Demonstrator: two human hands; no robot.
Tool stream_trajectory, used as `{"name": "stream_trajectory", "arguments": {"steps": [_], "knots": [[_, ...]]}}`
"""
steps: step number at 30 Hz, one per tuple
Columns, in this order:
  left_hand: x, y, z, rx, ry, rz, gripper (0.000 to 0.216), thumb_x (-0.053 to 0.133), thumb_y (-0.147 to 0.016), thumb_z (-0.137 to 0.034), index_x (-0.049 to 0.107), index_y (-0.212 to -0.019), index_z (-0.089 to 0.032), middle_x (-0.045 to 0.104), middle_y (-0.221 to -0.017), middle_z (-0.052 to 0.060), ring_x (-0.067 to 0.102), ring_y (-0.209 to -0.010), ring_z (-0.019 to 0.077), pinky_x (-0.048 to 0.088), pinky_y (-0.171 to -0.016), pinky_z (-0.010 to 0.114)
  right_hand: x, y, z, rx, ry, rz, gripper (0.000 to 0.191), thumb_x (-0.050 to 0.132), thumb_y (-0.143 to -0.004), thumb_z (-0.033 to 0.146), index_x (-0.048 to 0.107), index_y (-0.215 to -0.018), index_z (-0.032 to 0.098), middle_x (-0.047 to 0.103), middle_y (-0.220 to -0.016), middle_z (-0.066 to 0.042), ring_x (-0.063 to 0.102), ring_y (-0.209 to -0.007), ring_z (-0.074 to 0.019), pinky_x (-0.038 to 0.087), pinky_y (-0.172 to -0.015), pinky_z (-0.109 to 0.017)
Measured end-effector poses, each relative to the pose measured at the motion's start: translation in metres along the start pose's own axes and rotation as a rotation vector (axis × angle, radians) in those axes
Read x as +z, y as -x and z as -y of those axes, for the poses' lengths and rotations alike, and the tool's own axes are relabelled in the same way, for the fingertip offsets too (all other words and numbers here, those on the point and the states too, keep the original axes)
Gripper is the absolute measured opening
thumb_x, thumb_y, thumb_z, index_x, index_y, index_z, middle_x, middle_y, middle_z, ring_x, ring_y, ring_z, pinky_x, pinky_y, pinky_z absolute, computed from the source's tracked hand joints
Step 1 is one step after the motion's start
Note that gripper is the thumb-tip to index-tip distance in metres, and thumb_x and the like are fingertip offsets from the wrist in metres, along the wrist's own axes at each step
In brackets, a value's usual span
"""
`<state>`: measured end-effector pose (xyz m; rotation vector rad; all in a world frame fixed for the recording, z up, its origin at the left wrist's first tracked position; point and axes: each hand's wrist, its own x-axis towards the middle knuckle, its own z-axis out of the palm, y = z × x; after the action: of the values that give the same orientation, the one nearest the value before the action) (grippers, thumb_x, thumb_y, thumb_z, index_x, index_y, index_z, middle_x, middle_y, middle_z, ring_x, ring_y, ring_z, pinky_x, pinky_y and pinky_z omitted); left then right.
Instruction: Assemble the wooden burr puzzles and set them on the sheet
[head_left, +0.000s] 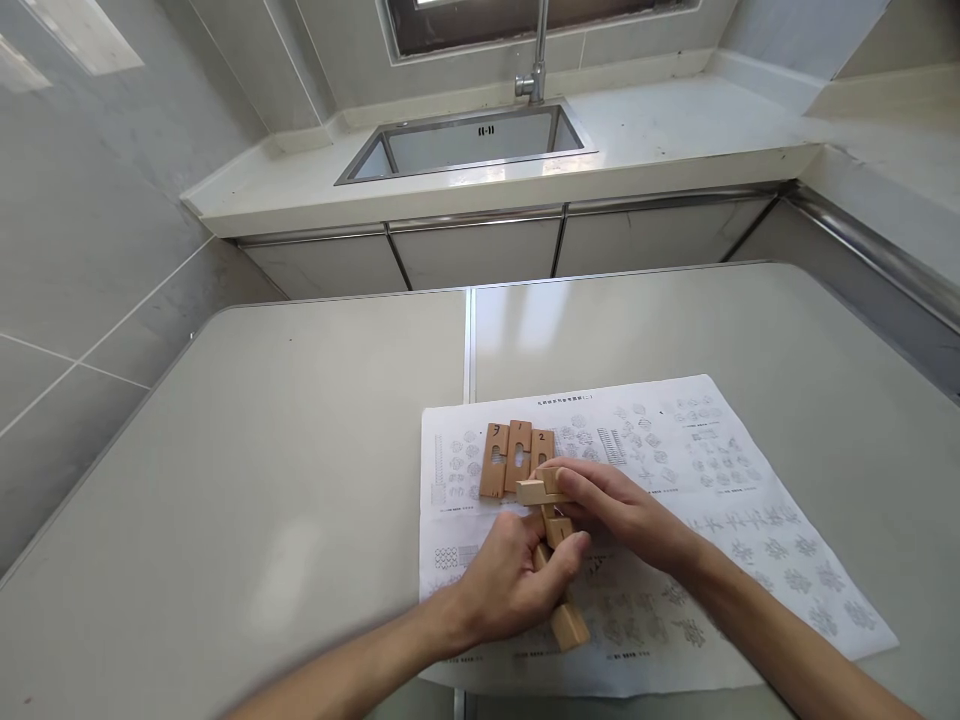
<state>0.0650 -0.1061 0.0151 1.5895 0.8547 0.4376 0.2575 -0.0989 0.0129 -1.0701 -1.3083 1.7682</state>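
Observation:
Both hands hold interlocked wooden puzzle pieces (568, 622) above a printed sheet. My left hand (517, 570) is closed around the long lower bars, its thumb along their side. With fingers and thumb, my right hand (611, 500) grips the upper end, where a short crosswise block (531, 492) sticks out to the left. My fingers partly hide how the pieces join. Just beyond the hands, flat slotted wooden pieces numbered 3 (493, 480), 1 (518, 432) and 2 (541, 441) lie side by side on the sheet. The piece marked 2 is partly covered by my right hand.
The white instruction sheet (720, 430) with small diagrams lies on a pale folding table (337, 400) with a metal centre seam (469, 345). Behind the table stands a counter (675, 130) with a sink (450, 175) and a faucet (536, 80). A tiled wall (97, 230) is at left.

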Motion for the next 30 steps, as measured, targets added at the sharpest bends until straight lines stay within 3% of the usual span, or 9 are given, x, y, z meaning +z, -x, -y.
{"name": "stream_trajectory", "arguments": {"steps": [14, 24, 30], "knots": [[-0.0002, -0.0002, -0.0039, -0.034, 0.024, 0.02, 0.033, 0.053, -0.102, -0.039, 0.043, -0.077, -0.021, 0.038, -0.06, -0.007, 0.033, -0.054, 0.0088, 0.027, -0.049, 0.024, 0.001, 0.0042, -0.0005, -0.146, 0.202, -0.05, 0.047, 0.046, -0.109, 0.063, 0.067, -0.099, 0.021, 0.058, -0.087, -0.003, 0.052, -0.076, -0.0185, 0.045, -0.07, -0.03], [0.0011, 0.0003, -0.0004, 0.022, -0.022, 0.002, 0.027, 0.053, -0.102, -0.036, 0.052, -0.081, -0.019, 0.046, -0.062, -0.004, 0.04, -0.057, 0.0104, 0.033, -0.053, 0.024, 0.0014, 0.0011, -0.0033, 0.005, -0.028, -0.009, 0.05, 0.054, -0.103, 0.069, 0.06, -0.088, 0.021, 0.046, -0.079, 0.0, 0.042, -0.068, -0.0156, 0.039, -0.061, -0.028], [0.0003, -0.0017, -0.002, 0.02, 0.104, -0.027, 0.033, 0.051, -0.104, -0.045, 0.063, -0.092, -0.017, 0.054, -0.07, -0.001, 0.047, -0.063, 0.0128, 0.04, -0.059, 0.025, 0.0018, 0.0015, -0.0084, -0.015, -0.093, -0.064, 0.055, 0.051, -0.103, 0.072, 0.065, -0.118, 0.02, 0.045, -0.068, 0.004, 0.038, -0.059, -0.0137, 0.036, -0.06, -0.028]]}}
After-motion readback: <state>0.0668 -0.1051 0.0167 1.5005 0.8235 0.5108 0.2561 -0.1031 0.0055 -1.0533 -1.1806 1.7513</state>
